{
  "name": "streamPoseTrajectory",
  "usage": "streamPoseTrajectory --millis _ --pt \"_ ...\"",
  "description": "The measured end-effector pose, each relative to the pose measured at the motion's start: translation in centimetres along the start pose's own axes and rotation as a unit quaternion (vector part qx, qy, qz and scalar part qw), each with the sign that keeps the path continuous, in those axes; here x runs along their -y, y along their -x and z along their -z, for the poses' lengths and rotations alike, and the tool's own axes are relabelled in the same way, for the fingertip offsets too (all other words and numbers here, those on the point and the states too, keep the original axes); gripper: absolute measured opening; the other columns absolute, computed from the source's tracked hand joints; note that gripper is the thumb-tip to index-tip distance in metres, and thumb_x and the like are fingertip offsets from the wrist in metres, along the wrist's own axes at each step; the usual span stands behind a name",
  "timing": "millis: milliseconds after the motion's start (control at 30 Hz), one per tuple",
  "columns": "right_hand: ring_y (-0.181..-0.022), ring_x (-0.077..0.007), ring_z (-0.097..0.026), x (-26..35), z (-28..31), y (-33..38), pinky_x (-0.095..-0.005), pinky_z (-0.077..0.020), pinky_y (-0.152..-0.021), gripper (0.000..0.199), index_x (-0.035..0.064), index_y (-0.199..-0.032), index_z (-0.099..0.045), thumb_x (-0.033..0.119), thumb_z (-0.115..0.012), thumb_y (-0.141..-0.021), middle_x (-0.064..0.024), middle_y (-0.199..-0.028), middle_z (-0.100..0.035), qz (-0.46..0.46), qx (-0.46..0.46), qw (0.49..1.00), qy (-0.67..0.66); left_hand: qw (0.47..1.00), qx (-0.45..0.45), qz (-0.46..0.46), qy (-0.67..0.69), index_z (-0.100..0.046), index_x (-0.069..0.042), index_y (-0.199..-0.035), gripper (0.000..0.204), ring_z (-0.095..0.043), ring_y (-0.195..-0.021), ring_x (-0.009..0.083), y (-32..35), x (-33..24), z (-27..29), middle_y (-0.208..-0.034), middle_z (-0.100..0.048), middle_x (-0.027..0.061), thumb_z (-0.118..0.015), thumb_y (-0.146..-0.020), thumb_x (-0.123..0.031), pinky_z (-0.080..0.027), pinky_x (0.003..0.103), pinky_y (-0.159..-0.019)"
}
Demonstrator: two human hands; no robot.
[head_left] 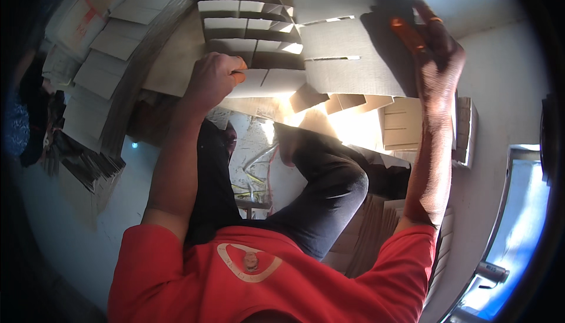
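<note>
A large slotted cardboard sheet (353, 79) stands at the upper middle, its right edge beside the right hand (419, 24) and its left edge meeting a row of cardboard strips (253, 46). Three long slots show in the sheet; at least four strips can be counted. About three cardboard tabs (346, 103) jut out under the sheet's lower edge.

The right hand's thumb and forefinger stand apart; I cannot tell whether the sheet's edge is clamped between them. The left hand (240, 71) is curled at the left end of the nearest strip, with the sheet well to its right; whether the fingers grip that strip is not clear.

The strips lie toward the right of a brown board (172, 64), which has a bare stretch along its left edge, giving room beside the left wrist. To the right of the sheet, a narrower space runs up to a pale wall (494, 87).

Past the board's left edge slants one long cardboard stack (103, 76). One slotted bundle (402, 124) sits left of the right forearm. Below, between two dark-trousered legs (321, 185), a patch of floor (285, 182) shows.
</note>
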State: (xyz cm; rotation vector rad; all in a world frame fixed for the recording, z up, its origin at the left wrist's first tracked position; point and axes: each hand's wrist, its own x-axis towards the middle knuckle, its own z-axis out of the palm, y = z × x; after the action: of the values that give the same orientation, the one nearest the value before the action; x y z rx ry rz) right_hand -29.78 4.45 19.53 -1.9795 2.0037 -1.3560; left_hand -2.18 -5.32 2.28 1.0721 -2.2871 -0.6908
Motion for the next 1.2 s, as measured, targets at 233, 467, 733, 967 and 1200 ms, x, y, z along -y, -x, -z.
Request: streamPoseTrajectory --millis 233,467,733,967,1200 --pt "-0.074 -0.0065 -0.059 1.6 -7.4 -1.6 -0.0214 -0.0498 -0.068 0.042 0.0007 -0.123 -0.058 0.001 -0.068 -0.082 -0.0074 -0.086 -0.070 -0.011 0.097 0.995 -0.019 0.999 -0.024 -0.028 0.012 -0.067 -0.004 -0.078 0.010 -0.062 -0.073 0.0348 0.0 0.4 -0.3 -0.075 -0.065 0.0145 -0.069 -0.070 -0.009 -0.048 0.043 -0.071" --pt "-0.075 -0.0078 -0.059 1.2 -9.0 -2.1 -0.0239 -0.0501 -0.071 0.042 0.0017 -0.125 -0.058 0.004 -0.067 -0.084 -0.0076 -0.086 -0.070 0.017 0.147 0.989 0.027 0.999 -0.021 -0.031 0.011 -0.067 -0.003 -0.077 0.009 -0.063 -0.073 0.0343 -0.3 0.5 -0.6 -0.073 -0.065 0.0152 -0.068 -0.070 -0.007 -0.048 0.044 -0.069" --pt "-0.078 -0.0076 -0.059 2.7 -9.5 -2.7 -0.0246 -0.0502 -0.072 0.042 0.0011 -0.124 -0.058 0.003 -0.068 -0.083 -0.0072 -0.089 -0.070 0.043 0.167 0.982 0.075 0.999 -0.025 -0.030 0.022 -0.068 -0.003 -0.079 0.010 -0.063 -0.072 0.0337 -0.5 0.9 -0.6 -0.073 -0.065 0.0156 -0.068 -0.070 -0.008 -0.049 0.042 -0.068" --pt "-0.066 -0.0096 -0.054 1.1 -11.0 -2.2 -0.0259 -0.0479 -0.065 0.026 -0.0022 -0.108 -0.062 0.002 -0.065 -0.082 -0.0132 -0.075 -0.064 0.042 0.143 0.989 0.018 0.999 -0.023 -0.042 0.013 -0.068 -0.003 -0.081 0.012 -0.063 -0.069 0.0333 -0.7 1.1 -0.9 -0.072 -0.064 0.0159 -0.068 -0.071 -0.010 -0.048 0.041 -0.064" --pt "-0.072 -0.0084 -0.055 0.6 -11.8 -3.5 -0.0249 -0.0490 -0.070 0.038 -0.0001 -0.120 -0.060 0.002 -0.067 -0.082 -0.0008 -0.080 -0.064 -0.030 0.210 0.970 -0.117 0.997 -0.038 -0.052 0.030 -0.064 -0.004 -0.071 0.005 -0.062 -0.073 0.0349 -0.9 0.9 -1.2 -0.069 -0.062 0.0162 -0.064 -0.068 -0.008 -0.048 0.045 -0.071"
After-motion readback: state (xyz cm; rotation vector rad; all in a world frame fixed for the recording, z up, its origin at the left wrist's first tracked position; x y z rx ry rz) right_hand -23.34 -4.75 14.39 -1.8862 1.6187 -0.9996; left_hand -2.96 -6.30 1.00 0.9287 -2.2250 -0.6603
